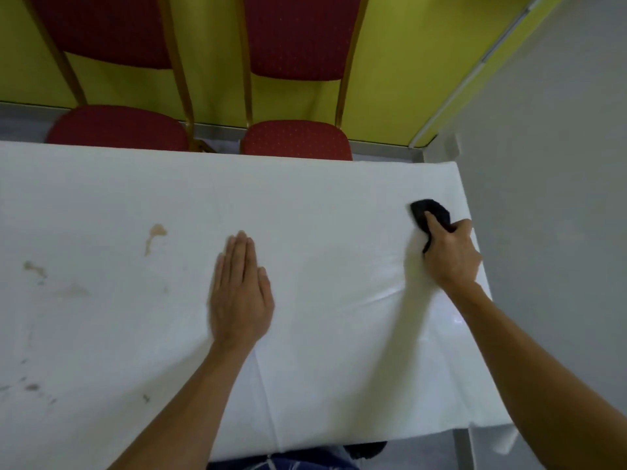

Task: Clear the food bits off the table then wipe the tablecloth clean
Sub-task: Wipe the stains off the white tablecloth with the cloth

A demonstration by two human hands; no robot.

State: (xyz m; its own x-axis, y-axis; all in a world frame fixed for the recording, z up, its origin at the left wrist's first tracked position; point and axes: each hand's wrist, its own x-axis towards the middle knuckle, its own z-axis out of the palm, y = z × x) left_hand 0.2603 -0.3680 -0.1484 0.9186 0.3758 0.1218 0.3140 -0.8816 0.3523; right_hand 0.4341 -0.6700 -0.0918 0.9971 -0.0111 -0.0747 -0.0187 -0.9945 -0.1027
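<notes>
No text, label, brand, number or sign can be read anywhere in view. The tablecloth (305, 198), the cloth (431, 212), the chairs (298, 35) and the wall (424, 62) show no lettering; the pale specks on the chair fabric are only a dot pattern.

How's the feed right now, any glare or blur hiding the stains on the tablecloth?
Head view: soft all over, yet the brown stains on the tablecloth read clearly; head view: a glare patch shines beside the right forearm, away from the stains; head view: the wide lens makes the red chairs lean apart.
</notes>
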